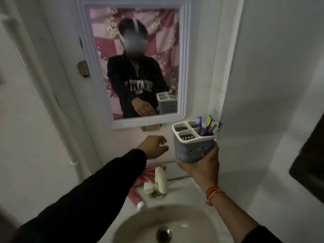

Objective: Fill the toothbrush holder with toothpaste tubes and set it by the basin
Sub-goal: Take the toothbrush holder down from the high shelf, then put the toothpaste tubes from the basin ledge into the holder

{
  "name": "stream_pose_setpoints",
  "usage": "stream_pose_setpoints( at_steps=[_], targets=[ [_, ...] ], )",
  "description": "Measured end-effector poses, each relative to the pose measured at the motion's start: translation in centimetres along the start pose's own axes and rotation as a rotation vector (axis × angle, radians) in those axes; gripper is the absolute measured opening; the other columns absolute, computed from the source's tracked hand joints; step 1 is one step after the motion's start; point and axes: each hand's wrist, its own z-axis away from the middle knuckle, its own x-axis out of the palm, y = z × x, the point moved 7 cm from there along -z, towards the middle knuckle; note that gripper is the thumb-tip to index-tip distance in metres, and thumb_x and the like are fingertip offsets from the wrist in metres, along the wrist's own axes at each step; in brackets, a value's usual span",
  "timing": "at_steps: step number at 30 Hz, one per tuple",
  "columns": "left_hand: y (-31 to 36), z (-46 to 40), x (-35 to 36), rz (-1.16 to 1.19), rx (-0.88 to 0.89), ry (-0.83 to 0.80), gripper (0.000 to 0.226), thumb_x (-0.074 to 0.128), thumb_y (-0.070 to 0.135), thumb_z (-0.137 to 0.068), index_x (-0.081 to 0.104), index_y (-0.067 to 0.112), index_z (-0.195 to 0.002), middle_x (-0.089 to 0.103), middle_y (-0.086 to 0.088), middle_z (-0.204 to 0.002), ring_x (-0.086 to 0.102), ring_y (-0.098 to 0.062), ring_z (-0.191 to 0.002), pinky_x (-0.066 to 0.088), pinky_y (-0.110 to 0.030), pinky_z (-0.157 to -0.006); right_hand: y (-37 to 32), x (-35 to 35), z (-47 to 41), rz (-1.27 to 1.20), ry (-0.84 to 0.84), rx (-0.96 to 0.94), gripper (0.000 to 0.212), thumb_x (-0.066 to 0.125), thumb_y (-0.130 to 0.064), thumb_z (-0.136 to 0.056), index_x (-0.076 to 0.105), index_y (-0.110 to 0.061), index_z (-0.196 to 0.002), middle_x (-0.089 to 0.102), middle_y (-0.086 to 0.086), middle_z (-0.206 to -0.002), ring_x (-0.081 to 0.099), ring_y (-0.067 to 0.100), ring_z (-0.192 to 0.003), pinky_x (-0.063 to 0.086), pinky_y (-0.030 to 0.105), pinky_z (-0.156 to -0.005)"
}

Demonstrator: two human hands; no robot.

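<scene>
My right hand grips the base of a grey and white toothbrush holder and holds it up above the basin's right rear corner. Several purple and green toothbrushes stand in its back right compartment; the other compartments look empty. My left hand reaches forward, open and empty, just left of the holder and above the red toothpaste tubes. Those tubes lie on the ledge behind and left of the tap; one red tube with a white cap points toward the bowl.
A white tap stands at the back of the round basin, whose metal drain shows at the bottom. A white-framed mirror hangs on the wall above. A white wall corner rises on the right.
</scene>
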Motion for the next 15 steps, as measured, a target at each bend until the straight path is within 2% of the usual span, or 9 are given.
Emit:
stream_pose_setpoints(
  at_steps=[3, 7, 10, 13, 15],
  targets=[
    [-2.1, -1.8, 3.3, -0.049, -0.068, -0.091, 0.037, 0.060, 0.034, -0.097, 0.069, 0.015, -0.128, 0.069, -0.004, -0.130, 0.060, -0.025, -0.124, 0.044, -0.029, -0.102, 5.6, 1.9, 2.7, 0.005, -0.059, 0.085, 0.127, 0.097, -0.046, -0.030, 0.033, -0.028, -0.139, 0.062, -0.005, -0.127, 0.065, 0.017, -0.108, 0.057, 0.032, -0.083],
    [-4.8, -4.5, 7.0, -0.084, -0.172, -0.167, 0.030, 0.063, 0.021, -0.091, 0.076, 0.016, -0.118, 0.072, -0.002, -0.125, 0.064, -0.023, -0.119, 0.047, -0.026, -0.101, 11.7, 4.0, 5.2, -0.009, -0.114, 0.205, 0.131, 0.098, -0.041, -0.028, 0.032, -0.026, -0.140, 0.058, -0.003, -0.130, 0.062, 0.020, -0.112, 0.053, 0.030, -0.086],
    [-6.7, -6.8, 9.6, -0.135, -0.231, -0.225, 0.031, 0.066, 0.019, -0.085, 0.076, 0.022, -0.115, 0.070, -0.003, -0.126, 0.067, -0.024, -0.113, 0.052, -0.031, -0.101, 15.1, 5.0, 6.3, -0.031, -0.157, 0.267, 0.134, 0.100, -0.039, -0.027, 0.032, -0.026, -0.141, 0.055, -0.009, -0.128, 0.057, 0.011, -0.108, 0.049, 0.027, -0.087],
    [-8.2, -8.9, 11.9, -0.229, -0.247, -0.291, 0.035, 0.070, 0.027, -0.085, 0.071, 0.021, -0.120, 0.067, -0.007, -0.128, 0.067, -0.027, -0.110, 0.054, -0.034, -0.097, 18.0, 5.9, 7.4, -0.055, -0.187, 0.302, 0.132, 0.102, -0.031, -0.027, 0.035, -0.024, -0.140, 0.053, -0.010, -0.125, 0.054, 0.007, -0.107, 0.047, 0.022, -0.085],
    [-9.1, -9.9, 13.3, -0.283, -0.255, -0.331, 0.043, 0.070, 0.031, -0.089, 0.064, 0.016, -0.129, 0.062, -0.011, -0.131, 0.065, -0.030, -0.113, 0.053, -0.035, -0.095, 19.7, 6.7, 8.2, -0.077, -0.219, 0.321, 0.130, 0.103, -0.020, -0.029, 0.037, -0.019, -0.141, 0.053, -0.006, -0.126, 0.054, 0.006, -0.109, 0.046, 0.009, -0.083]
  ],
)
